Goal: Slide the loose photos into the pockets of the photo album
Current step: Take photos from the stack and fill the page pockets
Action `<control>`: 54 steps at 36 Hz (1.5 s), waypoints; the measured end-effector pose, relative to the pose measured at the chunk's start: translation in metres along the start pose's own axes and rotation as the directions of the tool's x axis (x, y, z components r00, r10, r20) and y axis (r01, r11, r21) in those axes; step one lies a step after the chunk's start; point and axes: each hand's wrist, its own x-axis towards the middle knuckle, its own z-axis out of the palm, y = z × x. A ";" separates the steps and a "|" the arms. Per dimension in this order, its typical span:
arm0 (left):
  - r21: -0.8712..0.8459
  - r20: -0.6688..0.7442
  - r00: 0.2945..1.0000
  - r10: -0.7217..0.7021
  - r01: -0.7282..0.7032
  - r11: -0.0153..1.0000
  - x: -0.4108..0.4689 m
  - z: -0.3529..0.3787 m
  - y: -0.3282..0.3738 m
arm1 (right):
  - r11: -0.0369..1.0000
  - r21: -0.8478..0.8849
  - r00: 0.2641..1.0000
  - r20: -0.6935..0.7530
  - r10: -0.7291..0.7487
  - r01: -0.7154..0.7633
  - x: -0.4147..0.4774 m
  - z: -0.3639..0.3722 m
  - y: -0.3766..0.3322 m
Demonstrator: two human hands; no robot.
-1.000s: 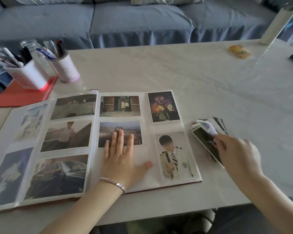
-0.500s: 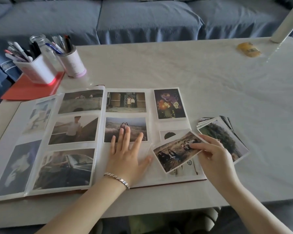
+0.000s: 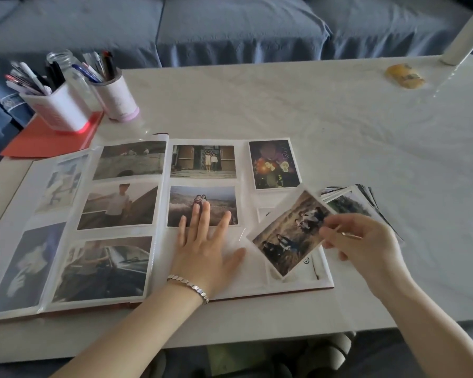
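One loose photo [image 3: 290, 233] is pinched by its right edge in your right hand [image 3: 366, 246]. It hangs tilted just left of the grip, over the album [image 3: 251, 279], probably lining up for a pocket. Your left hand [image 3: 205, 249] lies flat with straight fingers, pinning the page. The photo stack [image 3: 352, 200] sits just behind the grip. A second ago that hand was at the stack.

A loose photo [image 3: 291, 233] is being pinched by the right hand [image 3: 366, 241] over the photo album [image 3: 159, 222], which is being pressed flat by the left hand [image 3: 205, 246] near the tabletop's [image 3: 339, 118] front edge.
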 end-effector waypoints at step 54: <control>0.220 0.111 0.993 0.028 -0.052 0.974 -0.015 -0.036 -0.038 | 0.928 -0.306 0.842 0.424 0.333 -0.214 -0.017 0.007 -0.003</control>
